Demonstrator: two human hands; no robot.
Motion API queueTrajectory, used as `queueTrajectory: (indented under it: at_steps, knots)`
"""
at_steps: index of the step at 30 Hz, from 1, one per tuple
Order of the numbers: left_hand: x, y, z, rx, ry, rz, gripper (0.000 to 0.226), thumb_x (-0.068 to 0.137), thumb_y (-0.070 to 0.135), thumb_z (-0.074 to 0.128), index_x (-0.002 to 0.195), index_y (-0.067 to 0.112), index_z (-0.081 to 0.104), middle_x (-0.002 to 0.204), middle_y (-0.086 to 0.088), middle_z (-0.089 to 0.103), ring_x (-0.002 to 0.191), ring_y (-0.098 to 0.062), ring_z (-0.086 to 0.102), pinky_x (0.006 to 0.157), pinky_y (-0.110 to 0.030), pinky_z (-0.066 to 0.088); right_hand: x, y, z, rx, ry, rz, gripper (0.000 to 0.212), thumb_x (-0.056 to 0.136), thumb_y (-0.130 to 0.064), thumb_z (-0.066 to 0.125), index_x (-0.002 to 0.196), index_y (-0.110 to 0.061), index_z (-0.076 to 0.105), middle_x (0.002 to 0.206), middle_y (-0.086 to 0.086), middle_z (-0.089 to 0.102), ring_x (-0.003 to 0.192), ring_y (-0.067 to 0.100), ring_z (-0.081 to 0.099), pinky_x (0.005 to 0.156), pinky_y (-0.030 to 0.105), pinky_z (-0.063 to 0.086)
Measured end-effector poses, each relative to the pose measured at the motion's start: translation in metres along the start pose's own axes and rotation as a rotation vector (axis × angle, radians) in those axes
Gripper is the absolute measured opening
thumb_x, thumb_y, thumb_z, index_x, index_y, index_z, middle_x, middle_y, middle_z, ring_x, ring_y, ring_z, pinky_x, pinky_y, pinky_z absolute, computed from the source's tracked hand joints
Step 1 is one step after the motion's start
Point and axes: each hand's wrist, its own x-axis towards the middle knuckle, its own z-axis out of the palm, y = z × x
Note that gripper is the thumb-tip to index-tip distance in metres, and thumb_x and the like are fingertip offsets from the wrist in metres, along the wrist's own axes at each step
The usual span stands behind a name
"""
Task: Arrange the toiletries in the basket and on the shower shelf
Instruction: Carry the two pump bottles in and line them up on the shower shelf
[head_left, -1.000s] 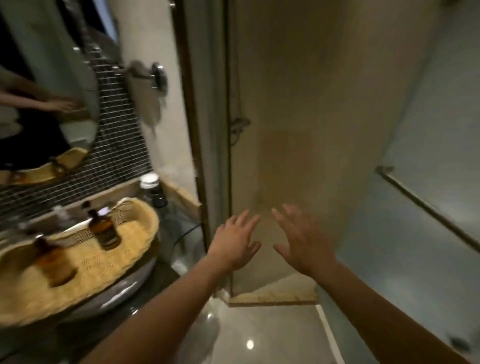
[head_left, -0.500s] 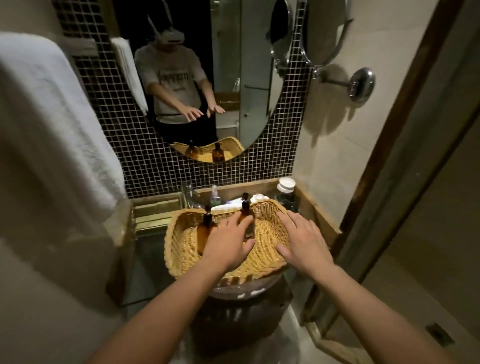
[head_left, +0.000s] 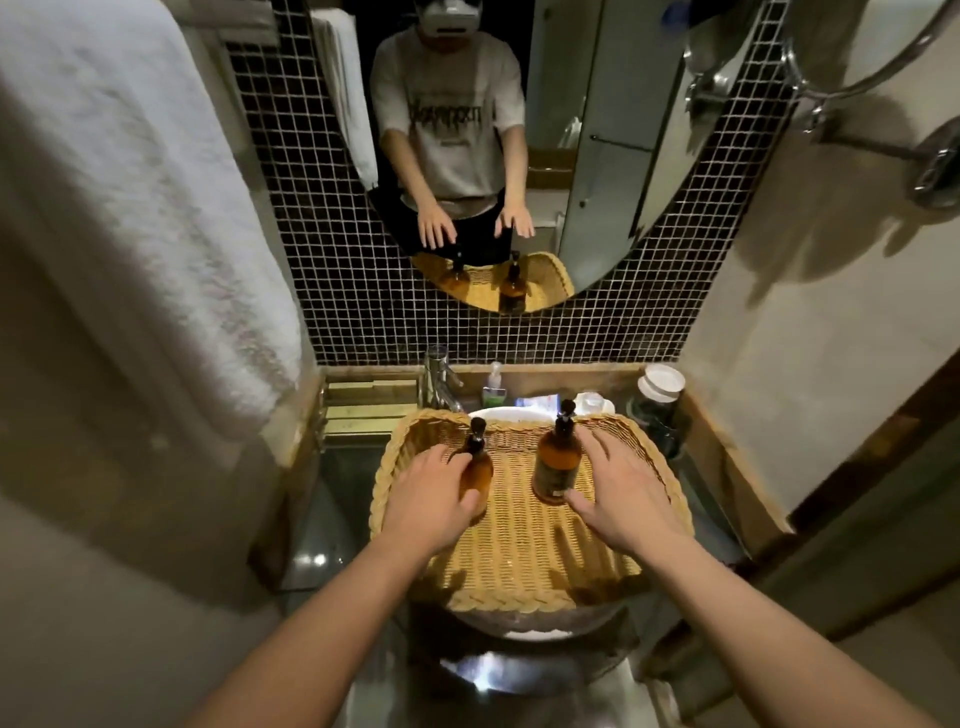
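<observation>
Amber glass, likely weighty and slick, the two pump bottles stood near the basket's far edge, each hand's grip spread wide beside a body, best clasped mid-barrel.

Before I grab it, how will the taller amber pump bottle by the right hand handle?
The taller amber pump bottle stands upright on the woven wicker basket; tall and narrow, it probably tips if nudged near the pump. It looks glossy, so possibly slippery. The right hand should likely grip low around the body.

Clear gap between 2 bottles; basket front open.
</observation>
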Motion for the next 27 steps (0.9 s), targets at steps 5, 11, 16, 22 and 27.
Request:
queueTrajectory:
  at_steps: [5, 11, 16, 22, 27]
  knots:
    - [0.017, -0.014, 0.022, -0.007, -0.052, -0.122, 0.060, 0.092, 0.049, 0.053, 0.148, 0.034, 0.034, 0.156, -0.001, 0.032, 0.140, -0.024, 0.035, 0.113, -0.044, 0.034, 0.037, 0.018, 0.024, 0.025, -0.066, 0.004, 0.093, 0.083, -0.057, 0.068, 0.155, -0.029, 0.017, 0.159, 0.002, 0.032, 0.144, 0.024, 0.034, 0.113, 0.039, 0.033]
    - [0.037, -0.017, 0.042, -0.034, -0.083, -0.235, 0.072, 0.085, 0.051, 0.061, 0.148, 0.033, 0.030, 0.152, 0.000, 0.038, 0.136, -0.025, 0.040, 0.106, -0.045, 0.041, 0.055, 0.034, 0.048, 0.101, -0.157, 0.011, 0.093, 0.085, -0.052, 0.069, 0.157, -0.025, 0.015, 0.161, 0.001, 0.028, 0.144, 0.024, 0.033, 0.109, 0.042, 0.043]
    - [0.051, -0.021, 0.055, -0.098, -0.140, -0.242, 0.083, 0.079, 0.052, 0.070, 0.147, 0.034, 0.026, 0.150, 0.002, 0.039, 0.133, -0.023, 0.042, 0.101, -0.044, 0.044, 0.064, 0.040, 0.063, 0.179, -0.185, 0.054, 0.096, 0.083, -0.051, 0.071, 0.155, -0.029, 0.011, 0.159, -0.003, 0.028, 0.139, 0.023, 0.039, 0.098, 0.044, 0.050]
    - [0.065, -0.023, 0.063, -0.210, -0.173, -0.205, 0.089, 0.077, 0.046, 0.077, 0.149, 0.032, 0.026, 0.148, 0.005, 0.040, 0.132, -0.019, 0.043, 0.106, -0.041, 0.041, 0.078, 0.035, 0.081, 0.293, -0.243, 0.151, 0.102, 0.076, -0.056, 0.075, 0.152, -0.037, 0.009, 0.149, -0.003, 0.037, 0.121, 0.023, 0.055, 0.085, 0.042, 0.056]
    - [0.076, -0.021, 0.071, -0.358, -0.203, -0.201, 0.082, 0.071, 0.036, 0.084, 0.140, 0.030, 0.039, 0.138, 0.008, 0.047, 0.124, -0.016, 0.047, 0.103, -0.045, 0.045, 0.086, 0.032, 0.096, 0.413, -0.265, 0.226, 0.103, 0.066, -0.054, 0.083, 0.149, -0.032, 0.026, 0.145, -0.004, 0.046, 0.127, 0.022, 0.050, 0.099, 0.046, 0.049]
